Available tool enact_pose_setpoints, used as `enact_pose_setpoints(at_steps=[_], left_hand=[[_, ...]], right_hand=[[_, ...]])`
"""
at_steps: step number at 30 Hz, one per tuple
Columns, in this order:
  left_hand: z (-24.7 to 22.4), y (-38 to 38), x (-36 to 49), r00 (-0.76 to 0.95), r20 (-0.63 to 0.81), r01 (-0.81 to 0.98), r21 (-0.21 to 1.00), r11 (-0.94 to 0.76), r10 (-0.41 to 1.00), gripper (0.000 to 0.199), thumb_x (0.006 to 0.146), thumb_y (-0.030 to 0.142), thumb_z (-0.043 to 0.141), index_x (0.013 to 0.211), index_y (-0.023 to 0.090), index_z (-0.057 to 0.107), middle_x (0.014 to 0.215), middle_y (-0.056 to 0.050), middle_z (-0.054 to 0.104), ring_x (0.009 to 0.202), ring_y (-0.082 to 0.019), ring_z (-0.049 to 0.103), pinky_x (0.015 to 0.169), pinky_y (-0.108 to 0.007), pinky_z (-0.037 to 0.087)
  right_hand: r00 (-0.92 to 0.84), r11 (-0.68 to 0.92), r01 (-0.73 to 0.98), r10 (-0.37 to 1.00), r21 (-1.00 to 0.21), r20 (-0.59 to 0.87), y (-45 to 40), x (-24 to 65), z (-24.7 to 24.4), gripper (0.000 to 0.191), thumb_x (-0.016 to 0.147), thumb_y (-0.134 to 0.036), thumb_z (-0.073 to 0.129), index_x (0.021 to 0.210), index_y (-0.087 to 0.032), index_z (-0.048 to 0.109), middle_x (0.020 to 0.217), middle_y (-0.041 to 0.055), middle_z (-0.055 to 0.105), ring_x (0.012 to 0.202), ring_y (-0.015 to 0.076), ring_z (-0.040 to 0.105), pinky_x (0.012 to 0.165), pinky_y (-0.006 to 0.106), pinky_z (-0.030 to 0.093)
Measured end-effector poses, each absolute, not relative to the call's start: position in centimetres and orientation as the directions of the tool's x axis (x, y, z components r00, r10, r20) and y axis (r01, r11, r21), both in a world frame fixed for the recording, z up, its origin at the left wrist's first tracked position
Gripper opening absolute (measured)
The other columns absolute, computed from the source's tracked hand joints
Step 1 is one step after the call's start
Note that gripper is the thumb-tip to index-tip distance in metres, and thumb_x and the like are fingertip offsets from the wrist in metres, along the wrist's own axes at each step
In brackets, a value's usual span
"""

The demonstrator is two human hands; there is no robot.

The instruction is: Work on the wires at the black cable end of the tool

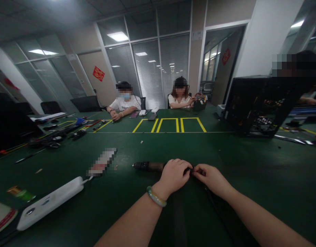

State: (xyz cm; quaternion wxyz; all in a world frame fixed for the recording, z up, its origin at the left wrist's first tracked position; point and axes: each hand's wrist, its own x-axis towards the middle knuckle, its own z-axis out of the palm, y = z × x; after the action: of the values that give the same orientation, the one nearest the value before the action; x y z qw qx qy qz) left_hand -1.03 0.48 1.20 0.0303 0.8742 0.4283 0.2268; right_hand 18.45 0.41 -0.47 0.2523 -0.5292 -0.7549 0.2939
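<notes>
Lying lengthwise on the green table is a dark tube-shaped tool (154, 166) that looks like an electric screwdriver, its short metal tip pointing left. My left hand (173, 175), with a bangle (156, 197) at the wrist, is closed over the tool's rear part and hides it. My right hand (208, 176) pinches close by at the tool's tail end, where a black cord (211, 199) seems to start. That cord runs down toward the front edge of the table. The fingertips of both hands nearly meet, and the exact joint between tool and cord is hidden.
A white power strip (52, 204) and a blurred-out phone-like slab (102, 162) lie to the left. Tools and cables (55, 137) clutter the far left. A black computer case (250, 106) stands at the right. Two people sit across the table (163, 144); another is at far right.
</notes>
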Motion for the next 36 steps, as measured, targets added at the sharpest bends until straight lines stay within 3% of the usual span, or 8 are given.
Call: enact_pose_setpoints(at_steps=[11, 23, 30, 36], left_hand=[[0.99, 0.63, -1.16, 0.537, 0.360, 0.735, 0.243, -0.633, 0.763, 0.021, 0.086, 0.018, 0.056, 0.105, 0.025, 0.061, 0.106, 0.002, 0.065, 0.101, -0.018, 0.056, 0.089, -0.034, 0.042], [0.84, 0.84, -1.21, 0.540, 0.367, 0.721, 0.262, -0.641, 0.758, 0.008, 0.089, 0.025, 0.058, 0.095, 0.024, 0.063, 0.101, 0.002, 0.067, 0.098, -0.018, 0.057, 0.087, -0.034, 0.042], [0.82, 0.81, -1.13, 0.532, 0.366, 0.729, 0.261, -0.632, 0.764, 0.007, 0.089, 0.026, 0.060, 0.094, 0.024, 0.064, 0.099, 0.002, 0.067, 0.097, -0.018, 0.057, 0.087, -0.034, 0.041], [0.84, 0.72, -1.08, 0.525, 0.359, 0.735, 0.264, -0.624, 0.771, 0.007, 0.090, 0.026, 0.057, 0.094, 0.023, 0.063, 0.099, 0.001, 0.067, 0.097, -0.019, 0.056, 0.084, -0.035, 0.041]], right_hand=[[-0.306, 0.255, 0.653, 0.950, -0.713, 0.059, 0.29, 18.29, -0.14, 0.018, 0.087, -0.036, 0.055, 0.087, -0.024, 0.069, 0.084, 0.0007, 0.069, 0.074, 0.0178, 0.061, 0.063, 0.027, 0.041], [-0.301, 0.263, 0.641, 0.950, -0.721, 0.080, 0.37, 18.22, -0.38, 0.019, 0.086, -0.037, 0.057, 0.088, -0.024, 0.071, 0.088, 0.0012, 0.071, 0.079, 0.0191, 0.062, 0.068, 0.028, 0.043], [-0.267, 0.196, 0.638, 0.963, -0.745, 0.025, 0.15, 18.13, -0.20, 0.019, 0.085, -0.040, 0.059, 0.090, -0.025, 0.069, 0.081, -0.0002, 0.069, 0.071, 0.0169, 0.061, 0.060, 0.026, 0.041], [-0.320, 0.242, 0.635, 0.947, -0.733, 0.035, -0.22, 18.15, 0.42, 0.019, 0.087, -0.037, 0.055, 0.091, -0.024, 0.068, 0.085, 0.0005, 0.070, 0.072, 0.0167, 0.062, 0.061, 0.026, 0.043]])
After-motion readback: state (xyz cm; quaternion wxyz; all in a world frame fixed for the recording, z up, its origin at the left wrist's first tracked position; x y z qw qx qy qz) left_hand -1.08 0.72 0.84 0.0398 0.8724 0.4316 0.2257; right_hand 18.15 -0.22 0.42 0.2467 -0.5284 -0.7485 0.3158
